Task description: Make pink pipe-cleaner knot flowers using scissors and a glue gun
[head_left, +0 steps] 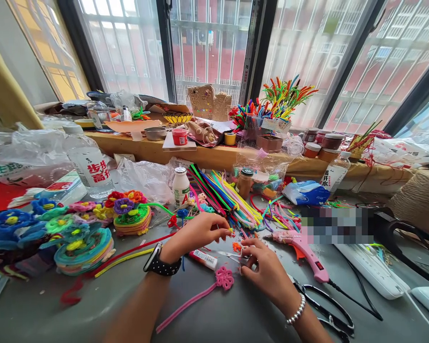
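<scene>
My left hand [204, 232], a watch on its wrist, reaches over the middle of the table with fingertips pinched together. A tiny orange and yellow bit shows at the tips, too small to name. My right hand [266, 269], wearing a beaded bracelet, is closed around small silver scissors [229, 256], blades pointing left. Just beyond the blades sits an orange fuzzy piece [237, 247]. Below the hands lies a pink pipe-cleaner flower [224, 278] with a long stem. A white and red tube [203, 259] rests beside my left wrist.
A pink glue gun [307, 252] and large black-handled scissors [329, 309] lie at right, near a white power strip [375, 271]. Pipe cleaners [229, 197] are heaped behind the hands. Finished flowers [75, 233] and a water bottle [89, 164] stand left; a small white bottle [180, 186] stands centre.
</scene>
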`<move>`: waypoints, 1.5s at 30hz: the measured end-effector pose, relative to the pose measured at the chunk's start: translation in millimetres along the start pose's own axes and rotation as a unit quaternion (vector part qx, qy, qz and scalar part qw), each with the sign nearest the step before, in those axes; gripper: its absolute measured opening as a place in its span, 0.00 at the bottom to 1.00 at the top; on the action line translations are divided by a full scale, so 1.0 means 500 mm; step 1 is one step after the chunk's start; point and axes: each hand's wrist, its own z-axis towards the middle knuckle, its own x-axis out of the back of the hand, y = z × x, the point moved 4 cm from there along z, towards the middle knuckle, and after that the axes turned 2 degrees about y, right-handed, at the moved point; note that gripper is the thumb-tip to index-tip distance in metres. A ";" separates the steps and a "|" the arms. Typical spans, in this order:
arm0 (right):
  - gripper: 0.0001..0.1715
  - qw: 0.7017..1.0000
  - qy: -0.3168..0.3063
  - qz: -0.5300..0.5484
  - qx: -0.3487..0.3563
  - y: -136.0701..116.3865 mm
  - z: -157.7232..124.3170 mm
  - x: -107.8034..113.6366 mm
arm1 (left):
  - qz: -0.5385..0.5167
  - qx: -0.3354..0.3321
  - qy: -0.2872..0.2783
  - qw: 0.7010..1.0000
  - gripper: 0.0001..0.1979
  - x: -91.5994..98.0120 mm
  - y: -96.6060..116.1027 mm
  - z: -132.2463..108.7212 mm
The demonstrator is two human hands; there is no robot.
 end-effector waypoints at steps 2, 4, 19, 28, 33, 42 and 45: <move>0.12 1.000 0.000 -0.011 -0.005 -0.002 -0.001 0.002 | -0.013 0.004 0.005 1.000 0.12 0.000 -0.003 0.002; 0.12 1.000 0.013 -0.026 -0.006 -0.003 -0.003 0.005 | -0.021 0.006 0.007 1.000 0.12 0.001 -0.002 0.002; 0.12 0.996 0.057 -0.074 0.005 0.009 0.000 0.007 | -0.050 0.009 -0.049 0.998 0.13 -0.008 0.008 -0.002; 0.09 0.991 0.102 -0.047 0.078 -0.013 -0.004 0.017 | -0.017 0.006 -0.073 0.997 0.14 -0.014 0.010 -0.006; 0.12 0.971 0.136 -0.061 0.185 -0.040 -0.013 0.014 | -0.007 -0.015 -0.118 0.993 0.12 -0.031 0.022 -0.010; 0.13 0.966 0.122 -0.084 0.210 -0.044 -0.018 0.015 | -0.016 -0.006 -0.161 0.987 0.13 -0.041 0.025 -0.013; 0.13 0.966 0.113 -0.087 0.215 -0.044 -0.018 0.013 | -0.017 -0.008 -0.171 0.985 0.12 -0.042 0.024 -0.014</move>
